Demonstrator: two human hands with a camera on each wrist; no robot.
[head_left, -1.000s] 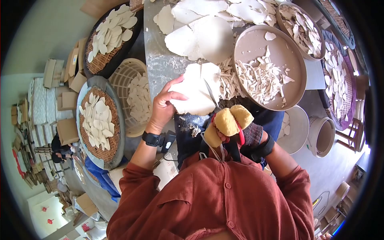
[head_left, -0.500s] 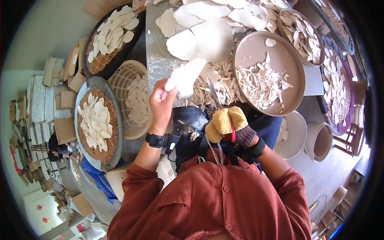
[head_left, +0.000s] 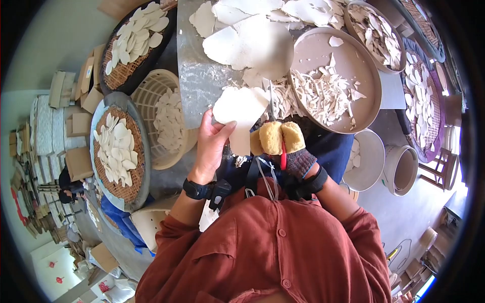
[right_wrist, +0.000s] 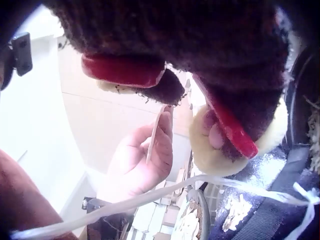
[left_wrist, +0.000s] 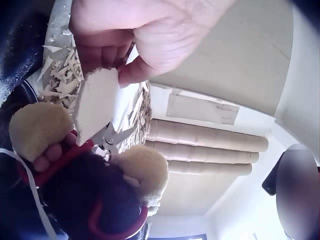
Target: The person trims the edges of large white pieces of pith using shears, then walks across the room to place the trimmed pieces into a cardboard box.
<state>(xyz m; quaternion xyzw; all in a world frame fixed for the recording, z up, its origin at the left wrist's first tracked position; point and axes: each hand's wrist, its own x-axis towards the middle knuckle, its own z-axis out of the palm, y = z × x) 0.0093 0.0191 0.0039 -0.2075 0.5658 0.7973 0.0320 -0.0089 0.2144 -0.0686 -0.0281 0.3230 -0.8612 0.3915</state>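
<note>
Trimming looks partway: the left hand [head_left: 209, 144] pinches a white sheet [head_left: 240, 108] over the counter's [head_left: 199, 81] near edge, the gloved right hand [head_left: 278, 139] grips scissors [left_wrist: 112, 140] at it, with offcuts [head_left: 323, 93] filling a tray [head_left: 366, 108] and sheets [head_left: 252, 45] uncut beyond.

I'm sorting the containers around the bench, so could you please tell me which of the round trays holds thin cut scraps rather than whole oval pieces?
The large metal tray right of the scissors: only it holds thin slivers.

A grey metal table [head_left: 194, 76] bears white sheets [head_left: 252, 43] and scraps [head_left: 283, 98].
</note>
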